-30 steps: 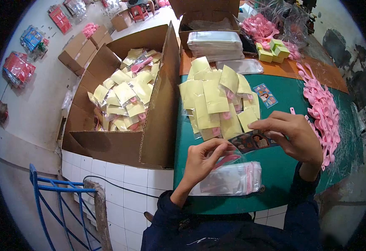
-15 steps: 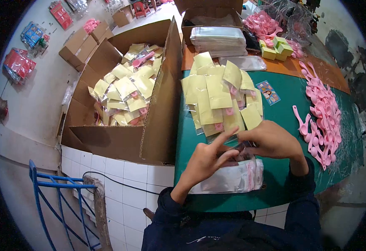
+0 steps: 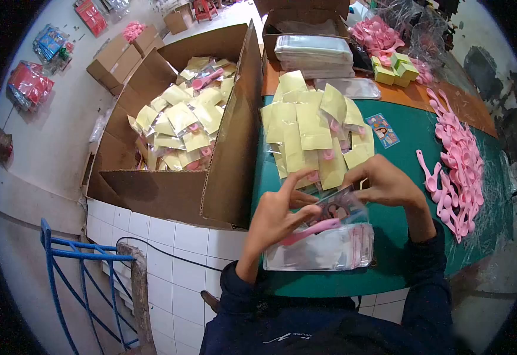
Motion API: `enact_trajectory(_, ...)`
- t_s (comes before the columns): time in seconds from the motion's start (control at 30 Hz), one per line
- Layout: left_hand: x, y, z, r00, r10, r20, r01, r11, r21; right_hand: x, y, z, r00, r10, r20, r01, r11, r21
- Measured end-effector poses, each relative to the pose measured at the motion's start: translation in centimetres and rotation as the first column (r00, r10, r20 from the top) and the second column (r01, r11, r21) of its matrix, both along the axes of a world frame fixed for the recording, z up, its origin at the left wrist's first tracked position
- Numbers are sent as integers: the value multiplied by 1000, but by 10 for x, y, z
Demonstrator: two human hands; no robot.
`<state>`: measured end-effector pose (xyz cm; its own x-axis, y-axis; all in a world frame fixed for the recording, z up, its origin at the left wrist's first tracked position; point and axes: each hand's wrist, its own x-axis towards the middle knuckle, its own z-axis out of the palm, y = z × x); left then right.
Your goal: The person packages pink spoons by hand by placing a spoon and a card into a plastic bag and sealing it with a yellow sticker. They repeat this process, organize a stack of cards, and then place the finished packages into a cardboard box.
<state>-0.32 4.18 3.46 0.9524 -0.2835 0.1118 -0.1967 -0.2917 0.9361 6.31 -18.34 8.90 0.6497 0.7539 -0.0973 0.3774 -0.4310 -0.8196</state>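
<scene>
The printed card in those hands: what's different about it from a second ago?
The right hand has brought the printed card leftward to the left hand, so it now overlaps the clear bag. The pink spoon shows more fully. No release is visible. The card on the table and heaped spoons stayed put.

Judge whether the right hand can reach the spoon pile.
Likely yes: bare green tabletop lies between right hand and spoon pile, though the hand's grip seems busy with a printed card.
</scene>
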Motion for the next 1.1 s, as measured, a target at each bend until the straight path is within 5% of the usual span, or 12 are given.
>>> enact_trajectory(0.17,-2,12,6,988,-107,-108,90,985,-145,9,-11,-1,988,-104,-113,122,978,168)
enact_trajectory(0.2,-2,10,7,988,-77,-132,54,984,-170,10,-12,4,994,-98,-54,102,991,85)
enact_trajectory(0.33,-2,2,6,990,-10,-140,-18,981,-192,6,-11,15,936,-126,-327,182,973,145)
enact_trajectory(0.4,-3,0,3,993,-9,-121,-22,967,-252,8,-13,19,924,-170,-343,190,982,25)
enact_trajectory(0.6,-5,2,3,994,-41,-101,-9,891,-454,10,-14,9,960,-266,-93,278,947,161)
enact_trajectory(0.7,-2,4,-1,994,-26,-106,-27,880,-475,9,-13,10,965,-205,-162,237,947,215)
enact_trajectory(0.77,-2,2,-1,993,-13,-121,-50,862,-504,10,-16,15,960,-190,-205,206,977,59)
enact_trajectory(0.8,-1,2,-2,994,-19,-106,-37,867,-497,11,-18,16,956,-185,-227,185,982,-19)
enact_trajectory(0.87,-2,2,-3,996,-32,-85,-13,877,-480,9,-19,6,959,-181,-220,208,972,106)
enact_trajectory(0.97,-7,4,0,989,133,-70,-141,982,-130,0,-13,4,971,-226,-72,231,970,77)
enact_trajectory(1.0,-13,4,-4,976,209,61,-209,978,-11,-7,-11,3,970,-245,-5,245,969,27)
enact_trajectory(1.1,-50,4,-5,970,242,-21,-242,970,-12,-46,14,1,953,-282,109,274,958,88)
